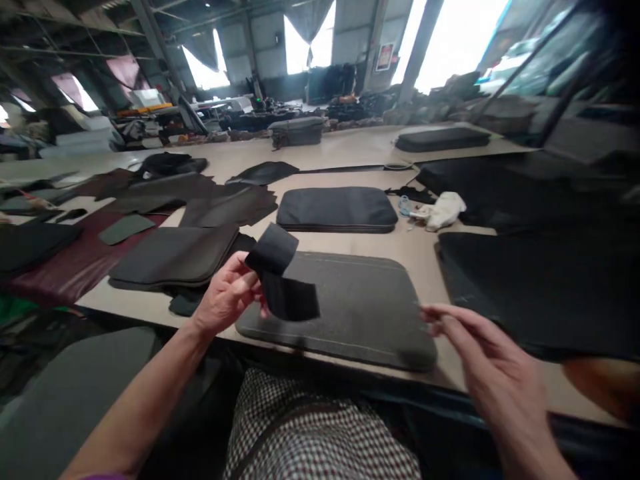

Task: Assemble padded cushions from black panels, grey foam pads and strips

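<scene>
My left hand (231,293) is closed on two small black fabric pieces (290,298), which fan out from my fingers above the table. Beneath them lies a dark grey rounded panel (350,300) with a pale line along its edges, flat near the table's front edge. My right hand (493,360) hovers by the panel's right end, thumb and fingertips pinched together. Whatever those fingertips hold, if anything, is too small to make out. Just beyond the panel sits a stack of black rounded panels (337,210).
On the left are a brown-black panel stack (175,257), dark leather-like pieces (227,203) and maroon sheeting (65,257). Large black sheets (540,287) cover the right side. A crumpled white cloth (445,210) lies behind. More stacks (297,131) stand at the far side.
</scene>
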`<state>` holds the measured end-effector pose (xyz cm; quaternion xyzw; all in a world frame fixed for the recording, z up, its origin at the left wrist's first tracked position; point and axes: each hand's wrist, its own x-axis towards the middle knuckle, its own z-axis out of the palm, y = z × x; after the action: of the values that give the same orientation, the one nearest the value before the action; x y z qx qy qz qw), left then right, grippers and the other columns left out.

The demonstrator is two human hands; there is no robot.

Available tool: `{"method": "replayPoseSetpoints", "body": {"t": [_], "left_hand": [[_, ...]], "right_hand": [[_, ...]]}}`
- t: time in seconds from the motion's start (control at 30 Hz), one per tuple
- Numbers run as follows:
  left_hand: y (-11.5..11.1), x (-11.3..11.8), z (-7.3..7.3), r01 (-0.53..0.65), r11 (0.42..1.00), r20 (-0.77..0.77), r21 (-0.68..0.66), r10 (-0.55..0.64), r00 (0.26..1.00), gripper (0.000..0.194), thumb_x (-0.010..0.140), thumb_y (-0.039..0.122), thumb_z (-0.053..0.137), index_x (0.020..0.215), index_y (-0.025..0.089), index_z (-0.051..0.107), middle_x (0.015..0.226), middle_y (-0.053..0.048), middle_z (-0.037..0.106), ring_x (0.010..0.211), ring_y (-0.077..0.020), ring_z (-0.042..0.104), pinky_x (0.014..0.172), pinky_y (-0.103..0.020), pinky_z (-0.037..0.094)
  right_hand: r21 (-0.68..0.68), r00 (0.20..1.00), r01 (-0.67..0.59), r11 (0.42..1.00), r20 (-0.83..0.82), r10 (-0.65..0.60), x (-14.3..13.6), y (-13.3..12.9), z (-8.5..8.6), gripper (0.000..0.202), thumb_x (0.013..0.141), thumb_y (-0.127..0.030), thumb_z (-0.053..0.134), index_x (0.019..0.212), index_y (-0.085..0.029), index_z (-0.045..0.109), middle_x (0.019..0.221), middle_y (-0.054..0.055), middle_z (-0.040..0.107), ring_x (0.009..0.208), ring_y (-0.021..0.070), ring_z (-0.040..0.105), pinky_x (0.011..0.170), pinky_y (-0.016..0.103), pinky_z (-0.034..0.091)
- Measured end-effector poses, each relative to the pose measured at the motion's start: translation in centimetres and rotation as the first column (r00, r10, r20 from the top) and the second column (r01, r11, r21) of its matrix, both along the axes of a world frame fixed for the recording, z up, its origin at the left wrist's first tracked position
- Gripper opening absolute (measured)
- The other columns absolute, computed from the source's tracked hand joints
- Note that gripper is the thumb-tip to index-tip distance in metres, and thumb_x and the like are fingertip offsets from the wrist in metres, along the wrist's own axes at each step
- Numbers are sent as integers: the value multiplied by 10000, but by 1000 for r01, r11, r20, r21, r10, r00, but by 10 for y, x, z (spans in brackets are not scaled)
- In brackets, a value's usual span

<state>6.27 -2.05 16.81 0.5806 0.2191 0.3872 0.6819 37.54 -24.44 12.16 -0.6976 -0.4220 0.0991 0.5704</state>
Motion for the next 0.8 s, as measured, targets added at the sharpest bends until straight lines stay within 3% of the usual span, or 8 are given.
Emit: {"method": "replayPoseSetpoints", "body": {"t": [0.1, 0.23, 0.3, 0.37, 0.5, 0.57, 0.67, 0.8], "left_hand": [[-34, 13, -19, 223, 971, -61, -91, -229, 972, 301, 969, 442, 697, 1111, 252, 511, 826, -4, 720, 576, -169, 709, 471, -260, 574], [-75, 24, -50, 393, 907, -118, -152, -412, 904, 271, 1038, 484, 585, 1103, 237, 493, 800, -52, 752, 657, -193, 753, 564, -266, 578], [-90, 27, -62, 432, 886, -181, -166, -459, 870, 295, 1058, 517, 522, 1124, 230, 505, 799, -74, 751, 678, -187, 741, 608, -279, 574], [-97, 28, -68, 510, 848, -305, -145, -528, 792, 312, 1070, 522, 477, 1150, 229, 545, 864, -93, 755, 742, -186, 731, 670, -299, 574], [-83, 33, -55, 649, 761, -625, 2, -506, 595, 283, 1055, 483, 522, 1067, 247, 679, 958, -64, 732, 856, -172, 679, 789, -297, 542], [-69, 39, -46, 561, 828, -663, -16, -429, 614, 327, 1047, 527, 513, 1124, 264, 692, 895, -41, 702, 774, -158, 640, 689, -269, 523], [-55, 54, -38, 442, 881, -612, -166, -444, 655, 458, 1008, 610, 536, 1321, 287, 623, 831, -13, 652, 639, -144, 575, 506, -231, 453], [-51, 79, -40, 476, 867, -634, -146, -451, 628, 384, 926, 584, 689, 1063, 226, 697, 722, 20, 587, 559, -101, 493, 481, -200, 388]], "right_hand": [[29, 931, -335, 942, -147, 335, -19, 28, 3, 391, 1059, -587, 569, 1126, -290, 814, 1221, 111, 736, 1088, 286, 693, 994, 451, 555], [17, 723, -650, 759, -295, 625, -52, 36, 10, 486, 1072, -614, 529, 1254, -246, 787, 1297, 96, 712, 1213, 299, 656, 1099, 480, 521], [74, 666, -651, 756, -422, 615, -69, 29, 7, 448, 1050, -591, 597, 1277, -247, 772, 1288, 93, 717, 1164, 281, 680, 1004, 436, 585], [154, 632, -568, 809, -548, 548, -83, 22, -2, 379, 1047, -547, 629, 1194, -235, 789, 1244, 96, 731, 1101, 255, 703, 921, 379, 612], [216, 484, -444, 870, -759, 435, -91, 15, -25, 414, 1030, -569, 655, 1092, -171, 748, 942, 85, 753, 706, 169, 689, 666, 284, 585], [137, 501, -468, 873, -773, 390, -86, 14, -30, 412, 997, -563, 706, 1041, -155, 738, 810, 45, 718, 609, 133, 617, 572, 232, 506], [8, 625, -528, 849, -673, 395, -78, 15, -27, 337, 979, -497, 737, 992, -162, 770, 848, 19, 707, 727, 140, 615, 649, 229, 485], [-63, 695, -547, 835, -589, 412, -75, 16, -24, 300, 983, -461, 708, 960, -170, 782, 860, 4, 695, 807, 176, 627, 727, 263, 498]]}}
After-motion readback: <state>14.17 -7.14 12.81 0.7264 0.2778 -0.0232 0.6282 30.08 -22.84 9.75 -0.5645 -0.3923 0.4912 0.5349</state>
